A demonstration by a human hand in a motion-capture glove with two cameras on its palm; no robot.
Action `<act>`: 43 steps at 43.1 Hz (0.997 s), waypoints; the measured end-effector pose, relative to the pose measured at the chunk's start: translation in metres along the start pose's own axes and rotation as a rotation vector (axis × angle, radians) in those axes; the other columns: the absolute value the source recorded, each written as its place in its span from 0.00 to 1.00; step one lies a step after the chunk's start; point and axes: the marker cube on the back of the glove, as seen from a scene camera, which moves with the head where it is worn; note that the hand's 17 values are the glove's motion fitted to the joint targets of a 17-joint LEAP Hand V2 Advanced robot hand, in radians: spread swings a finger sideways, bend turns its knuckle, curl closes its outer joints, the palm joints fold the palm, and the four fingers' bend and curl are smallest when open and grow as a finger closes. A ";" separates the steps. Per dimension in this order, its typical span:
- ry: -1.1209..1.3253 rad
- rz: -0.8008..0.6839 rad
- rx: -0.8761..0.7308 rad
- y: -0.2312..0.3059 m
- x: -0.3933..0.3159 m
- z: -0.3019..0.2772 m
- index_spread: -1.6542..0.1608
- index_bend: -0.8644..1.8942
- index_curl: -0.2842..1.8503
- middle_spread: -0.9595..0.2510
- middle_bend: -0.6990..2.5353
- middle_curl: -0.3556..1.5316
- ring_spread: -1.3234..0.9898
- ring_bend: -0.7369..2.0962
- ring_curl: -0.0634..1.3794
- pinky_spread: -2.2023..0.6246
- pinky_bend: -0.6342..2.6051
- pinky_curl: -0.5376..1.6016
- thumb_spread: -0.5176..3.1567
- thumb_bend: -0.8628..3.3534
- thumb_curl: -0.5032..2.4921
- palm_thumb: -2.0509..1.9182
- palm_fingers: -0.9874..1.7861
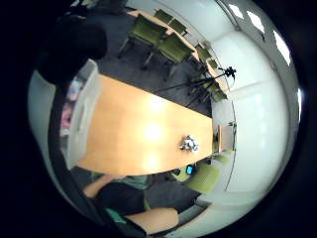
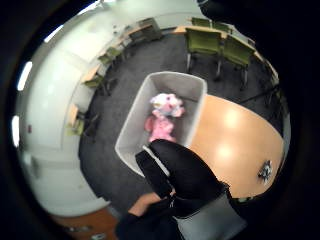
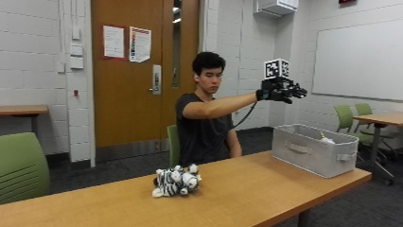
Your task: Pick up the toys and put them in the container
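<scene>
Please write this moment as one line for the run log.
right hand: raised above grey container, fingers relaxed, holding nothing | container: pink toy inside | zebra plush toy: on table, untouched | next: probably the zebra

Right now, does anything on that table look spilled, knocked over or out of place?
Nothing is spilled or damaged. The grey fabric container stands upright at the wooden table's end with pink plush toys inside. Only the black-and-white striped plush toy is out of place, lying alone mid-table. The gloved right hand is raised above the container.
</scene>
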 end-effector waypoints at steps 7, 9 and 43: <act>0.118 0.259 -0.027 0.047 0.086 0.000 0.74 0.38 0.27 0.68 0.31 0.45 0.46 0.50 0.24 0.76 0.50 0.41 0.43 0.19 0.28 0.50 0.33; 0.113 0.295 -0.028 0.061 0.119 -0.001 0.74 0.39 0.27 0.68 0.31 0.45 0.46 0.48 0.23 0.76 0.48 0.40 0.43 0.19 0.27 0.50 0.33; 0.075 0.787 -0.091 0.227 0.440 0.169 0.71 0.38 0.31 0.63 0.33 0.44 0.45 0.36 0.19 0.79 0.36 0.37 0.40 0.18 0.24 0.49 0.34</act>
